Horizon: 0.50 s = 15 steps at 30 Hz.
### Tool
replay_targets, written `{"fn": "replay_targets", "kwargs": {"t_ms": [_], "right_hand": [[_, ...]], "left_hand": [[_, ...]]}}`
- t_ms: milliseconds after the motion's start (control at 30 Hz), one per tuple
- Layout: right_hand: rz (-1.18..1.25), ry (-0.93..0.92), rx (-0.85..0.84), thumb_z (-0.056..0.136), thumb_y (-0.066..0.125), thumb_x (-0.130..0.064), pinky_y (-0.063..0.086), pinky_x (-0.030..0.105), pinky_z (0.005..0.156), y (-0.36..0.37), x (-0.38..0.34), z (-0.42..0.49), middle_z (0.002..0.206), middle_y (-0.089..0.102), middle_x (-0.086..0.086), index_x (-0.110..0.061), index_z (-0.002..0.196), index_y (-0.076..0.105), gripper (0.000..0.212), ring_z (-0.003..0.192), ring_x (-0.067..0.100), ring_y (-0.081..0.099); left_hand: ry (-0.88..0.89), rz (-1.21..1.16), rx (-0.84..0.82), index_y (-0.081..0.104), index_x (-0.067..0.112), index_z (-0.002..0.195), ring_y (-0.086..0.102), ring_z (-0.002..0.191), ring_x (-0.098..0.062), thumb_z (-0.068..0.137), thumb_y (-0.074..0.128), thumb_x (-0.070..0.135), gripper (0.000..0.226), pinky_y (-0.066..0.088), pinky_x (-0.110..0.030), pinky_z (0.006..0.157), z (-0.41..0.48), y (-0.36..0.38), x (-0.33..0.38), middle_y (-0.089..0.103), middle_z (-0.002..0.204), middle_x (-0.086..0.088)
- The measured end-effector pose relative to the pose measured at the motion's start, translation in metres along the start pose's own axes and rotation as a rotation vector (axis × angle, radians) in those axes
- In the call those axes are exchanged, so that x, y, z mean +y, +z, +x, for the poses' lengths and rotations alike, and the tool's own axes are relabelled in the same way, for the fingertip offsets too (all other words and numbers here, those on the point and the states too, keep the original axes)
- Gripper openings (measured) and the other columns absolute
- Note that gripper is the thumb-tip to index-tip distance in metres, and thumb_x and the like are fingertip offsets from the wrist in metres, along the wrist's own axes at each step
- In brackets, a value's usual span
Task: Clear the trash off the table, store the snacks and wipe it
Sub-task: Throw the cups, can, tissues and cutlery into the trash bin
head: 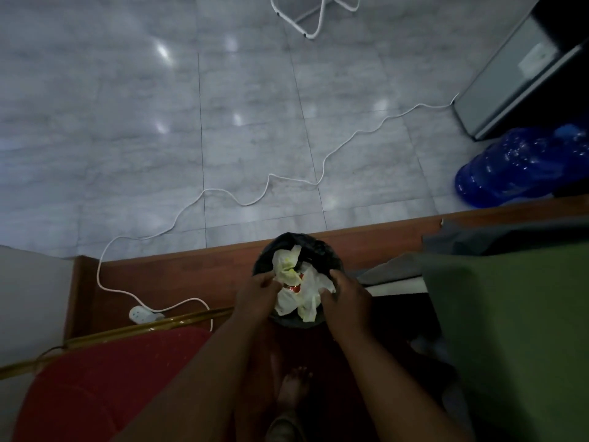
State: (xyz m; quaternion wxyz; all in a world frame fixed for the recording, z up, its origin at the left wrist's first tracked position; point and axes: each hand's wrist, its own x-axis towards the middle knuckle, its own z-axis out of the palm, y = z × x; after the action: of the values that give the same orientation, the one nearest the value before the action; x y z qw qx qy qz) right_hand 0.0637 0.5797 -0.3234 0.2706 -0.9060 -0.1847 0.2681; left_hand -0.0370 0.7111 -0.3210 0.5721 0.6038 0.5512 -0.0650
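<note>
A small round bin lined with a black bag (314, 247) stands on the floor in front of me. Crumpled white tissues (306, 295) with yellow stains fill it, and a bit of red wrapper (294, 287) shows between them. My left hand (256, 293) rests on the bin's left side, its fingers pinching the tissue there. My right hand (345, 295) is at the right side, fingers closed on the tissue edge. Both forearms reach down from the bottom of the view.
A red-seated chair with a gold frame (105, 378) stands at the lower left. A green-covered table (516, 330) fills the right. A white power strip (145, 314) and its cable (255, 202) lie on the wooden step and tiled floor. A blue water jug (516, 167) lies at right.
</note>
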Motion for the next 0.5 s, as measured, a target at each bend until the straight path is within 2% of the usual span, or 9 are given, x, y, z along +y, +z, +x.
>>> {"fn": "replay_targets", "kwargs": {"t_ms": [67,100,133,167,233,300,400,433,500], "right_hand": [[0.027,-0.028,0.010,0.089,0.062,-0.019,0.039,0.029,0.099,-0.018,-0.014,-0.013,0.132,0.058,0.010,-0.010,0.132,0.056,0.044,0.123,0.026,0.052],[0.045,-0.042,0.019,0.089,0.061,-0.021,0.041,0.031,0.099,-0.032,-0.023,-0.023,0.132,0.058,0.008,-0.012,0.132,0.056,0.044,0.123,0.025,0.052],[0.053,-0.049,0.026,0.089,0.060,-0.023,0.043,0.030,0.098,-0.042,-0.030,-0.031,0.131,0.059,0.006,-0.014,0.131,0.056,0.043,0.122,0.023,0.053],[0.060,-0.071,0.043,0.090,0.059,-0.026,0.045,0.028,0.096,-0.057,-0.038,-0.043,0.129,0.060,0.003,-0.017,0.130,0.057,0.041,0.120,0.021,0.054],[0.072,-0.129,0.066,0.090,0.057,-0.030,0.043,0.016,0.089,-0.081,-0.051,-0.063,0.123,0.062,-0.004,-0.021,0.125,0.059,0.036,0.113,0.012,0.056],[0.090,-0.175,0.100,0.091,0.055,-0.028,0.033,0.001,0.081,-0.114,-0.065,-0.091,0.112,0.062,-0.011,-0.021,0.116,0.063,0.027,0.101,0.004,0.053],[0.121,-0.226,0.193,0.090,0.048,-0.033,0.037,0.012,0.087,-0.166,-0.078,-0.134,0.111,0.065,-0.003,-0.017,0.108,0.067,0.030,0.103,0.016,0.059],[0.134,-0.230,0.245,0.091,0.050,-0.032,0.037,0.015,0.089,-0.183,-0.078,-0.149,0.116,0.065,0.000,-0.015,0.112,0.067,0.032,0.108,0.019,0.059],[0.176,-0.193,0.336,0.091,0.057,-0.025,0.036,0.015,0.090,-0.222,-0.073,-0.182,0.119,0.065,0.002,-0.013,0.119,0.066,0.032,0.112,0.019,0.059]], "left_hand": [[0.044,0.024,0.005,0.067,0.025,0.104,0.057,0.074,-0.012,0.093,0.057,0.020,0.015,0.052,-0.034,0.075,-0.020,-0.008,0.009,0.063,0.087,0.006],[0.072,0.041,0.006,0.063,0.032,0.091,0.057,0.067,-0.014,0.093,0.056,0.023,0.011,0.053,-0.036,0.072,-0.036,-0.014,0.019,0.063,0.082,0.004],[0.082,0.056,0.002,0.060,0.035,0.089,0.059,0.066,-0.017,0.092,0.056,0.028,0.009,0.054,-0.039,0.072,-0.047,-0.021,0.022,0.065,0.085,0.002],[0.103,0.057,-0.003,0.062,0.035,0.095,0.063,0.071,-0.020,0.090,0.056,0.035,0.007,0.055,-0.042,0.074,-0.064,-0.028,0.030,0.069,0.094,-0.001],[0.168,0.054,-0.011,0.063,0.037,0.105,0.065,0.091,-0.019,0.084,0.055,0.050,0.026,0.055,-0.044,0.085,-0.087,-0.040,0.040,0.069,0.105,0.004],[0.223,0.034,0.027,0.062,0.038,0.109,0.058,0.104,-0.013,0.089,0.057,0.044,0.022,0.046,-0.032,0.088,-0.130,-0.050,0.062,0.064,0.108,0.011],[0.296,0.043,0.074,0.053,0.018,0.135,0.055,0.110,-0.014,0.092,0.060,0.031,0.046,0.038,-0.013,0.073,-0.186,-0.056,0.085,0.059,0.129,-0.002],[0.326,0.057,0.083,0.052,0.016,0.137,0.056,0.112,-0.014,0.091,0.062,0.030,0.048,0.036,-0.008,0.069,-0.206,-0.058,0.092,0.059,0.132,-0.004],[0.401,0.091,0.081,0.055,0.018,0.135,0.057,0.109,-0.013,0.089,0.065,0.031,0.048,0.038,-0.009,0.070,-0.244,-0.054,0.104,0.060,0.132,-0.005]]}}
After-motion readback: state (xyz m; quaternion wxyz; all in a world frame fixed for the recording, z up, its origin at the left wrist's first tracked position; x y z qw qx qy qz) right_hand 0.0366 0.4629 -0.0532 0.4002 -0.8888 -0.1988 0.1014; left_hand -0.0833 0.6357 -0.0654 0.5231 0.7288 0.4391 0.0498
